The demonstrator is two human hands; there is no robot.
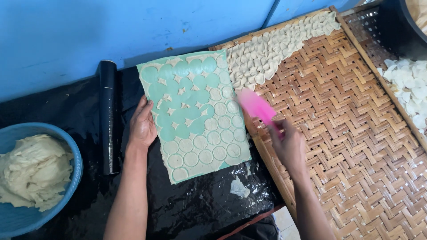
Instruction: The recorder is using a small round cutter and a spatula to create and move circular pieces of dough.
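Left hand (pixel 143 126) laid flat, fingers spread, on left edge of green mat (pixel 195 116) with cut dough circles, mid-surface. Pink scraper (pixel 257 106) gripped by right hand (pixel 288 144), over woven tray (pixel 338 133) edge.

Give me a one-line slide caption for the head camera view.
Left hand steadies a green mat of cut dough rounds while the right hand holds a pink scraper over a woven tray.
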